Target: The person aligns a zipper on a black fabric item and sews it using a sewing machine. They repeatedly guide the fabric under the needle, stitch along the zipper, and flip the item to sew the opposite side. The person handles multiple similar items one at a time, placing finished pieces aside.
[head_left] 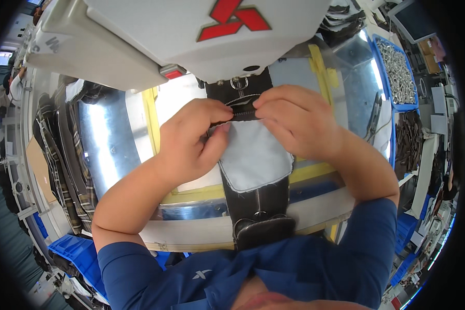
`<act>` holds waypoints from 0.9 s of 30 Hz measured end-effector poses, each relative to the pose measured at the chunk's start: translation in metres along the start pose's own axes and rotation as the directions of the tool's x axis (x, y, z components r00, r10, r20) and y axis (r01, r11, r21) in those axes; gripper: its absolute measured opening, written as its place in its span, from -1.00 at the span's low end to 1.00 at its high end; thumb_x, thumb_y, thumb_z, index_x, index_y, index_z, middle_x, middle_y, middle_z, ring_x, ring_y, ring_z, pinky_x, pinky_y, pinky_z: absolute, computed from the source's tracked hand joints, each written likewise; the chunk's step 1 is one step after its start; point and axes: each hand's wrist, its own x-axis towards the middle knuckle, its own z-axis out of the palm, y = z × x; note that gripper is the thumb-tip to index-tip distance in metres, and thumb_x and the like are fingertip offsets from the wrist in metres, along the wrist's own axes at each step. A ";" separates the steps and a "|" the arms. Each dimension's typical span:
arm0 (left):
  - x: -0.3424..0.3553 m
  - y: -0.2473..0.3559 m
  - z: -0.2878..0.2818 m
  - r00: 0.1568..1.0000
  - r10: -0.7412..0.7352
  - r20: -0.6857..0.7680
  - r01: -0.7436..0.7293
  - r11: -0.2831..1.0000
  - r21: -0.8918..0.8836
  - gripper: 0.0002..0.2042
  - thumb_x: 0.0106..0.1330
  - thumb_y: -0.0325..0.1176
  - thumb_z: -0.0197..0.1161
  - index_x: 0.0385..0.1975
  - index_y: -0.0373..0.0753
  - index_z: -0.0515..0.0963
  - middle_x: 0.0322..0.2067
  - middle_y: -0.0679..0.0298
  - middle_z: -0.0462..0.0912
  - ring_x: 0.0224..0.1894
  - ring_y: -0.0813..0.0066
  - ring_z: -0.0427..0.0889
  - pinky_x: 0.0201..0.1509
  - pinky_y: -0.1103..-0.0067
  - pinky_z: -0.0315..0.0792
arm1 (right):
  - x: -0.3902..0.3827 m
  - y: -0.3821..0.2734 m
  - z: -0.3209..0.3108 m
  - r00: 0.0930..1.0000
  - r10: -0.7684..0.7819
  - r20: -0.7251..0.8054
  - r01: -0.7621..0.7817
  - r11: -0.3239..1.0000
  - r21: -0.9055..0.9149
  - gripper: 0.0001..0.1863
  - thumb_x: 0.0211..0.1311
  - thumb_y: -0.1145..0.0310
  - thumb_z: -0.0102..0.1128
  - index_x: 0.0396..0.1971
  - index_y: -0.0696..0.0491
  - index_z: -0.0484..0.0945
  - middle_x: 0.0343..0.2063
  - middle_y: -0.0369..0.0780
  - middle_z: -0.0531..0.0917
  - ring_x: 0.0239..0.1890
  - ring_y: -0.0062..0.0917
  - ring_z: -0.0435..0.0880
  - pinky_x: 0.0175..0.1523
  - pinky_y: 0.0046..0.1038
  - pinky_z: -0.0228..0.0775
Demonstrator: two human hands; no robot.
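A long black fabric strip with zippers and metal rings runs from under the sewing machine head toward my body. On it lies a light grey lining piece with rounded lower corners. A curved metal-toothed zipper crosses the strip just above the lining. My left hand pinches the left end of this zippered edge, thumb on the lining's upper corner. My right hand is closed on the edge's right end, fingertips bent over it. A small black zippered pouch hangs at the strip's near end.
Yellow tape strips mark the shiny metal table. At right are snips, a blue bin of silver metal parts and a dark pile of pieces. Folded dark and plaid fabrics lie at left, above a blue crate.
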 end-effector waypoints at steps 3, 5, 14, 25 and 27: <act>0.003 0.001 -0.004 0.990 -0.120 0.071 0.129 0.981 -0.147 -0.79 0.26 -0.62 0.40 -0.12 -0.41 0.66 -0.18 0.05 0.75 -0.17 0.32 0.72 -0.02 0.54 0.57 | 0.000 -0.004 0.004 0.999 0.034 0.009 -0.034 0.998 0.052 -0.81 0.11 0.61 0.46 -0.27 0.11 0.68 -0.23 -0.18 0.72 -0.32 -0.28 0.75 -0.30 -0.33 0.61; 0.004 0.001 -0.004 0.982 -0.166 0.094 0.182 0.963 -0.201 -0.80 0.28 -0.59 0.40 -0.11 -0.42 0.67 -0.19 0.07 0.74 -0.19 0.33 0.70 -0.03 0.56 0.55 | -0.001 -0.005 0.006 0.998 0.065 0.023 -0.067 0.994 0.087 -0.82 0.15 0.59 0.44 -0.26 0.10 0.66 -0.26 -0.20 0.70 -0.34 -0.27 0.73 -0.32 -0.32 0.59; 0.006 0.003 -0.001 0.986 -0.146 0.080 0.157 0.975 -0.158 -0.88 0.29 -0.55 0.44 -0.21 -0.39 0.72 -0.28 0.15 0.75 -0.25 0.34 0.69 -0.14 0.52 0.51 | -0.003 -0.005 0.009 0.980 0.193 0.056 -0.200 0.968 0.153 -0.87 0.22 0.51 0.44 -0.26 0.06 0.67 -0.31 -0.24 0.69 -0.38 -0.31 0.70 -0.32 -0.33 0.55; 0.021 -0.003 -0.130 0.937 -0.307 0.167 0.266 0.936 0.229 -0.91 0.23 -0.63 0.38 -0.30 -0.44 0.63 -0.40 0.13 0.70 -0.34 0.36 0.68 -0.14 0.51 0.54 | 0.014 0.042 -0.052 0.907 0.328 -0.265 -0.397 0.875 -0.276 -0.81 0.29 0.27 0.47 -0.26 0.07 0.73 -0.32 -0.21 0.74 -0.35 -0.28 0.73 -0.20 -0.22 0.57; 0.005 -0.006 -0.172 0.900 -0.436 -0.010 0.387 0.788 0.479 -0.90 0.27 -0.61 0.35 -0.27 -0.48 0.60 -0.36 0.09 0.68 -0.31 0.31 0.68 -0.09 0.49 0.54 | 0.019 0.076 -0.067 0.889 0.242 -0.389 -0.389 0.847 -0.362 -0.82 0.31 0.30 0.42 -0.20 0.07 0.76 -0.23 -0.19 0.77 -0.25 -0.25 0.74 -0.09 -0.20 0.58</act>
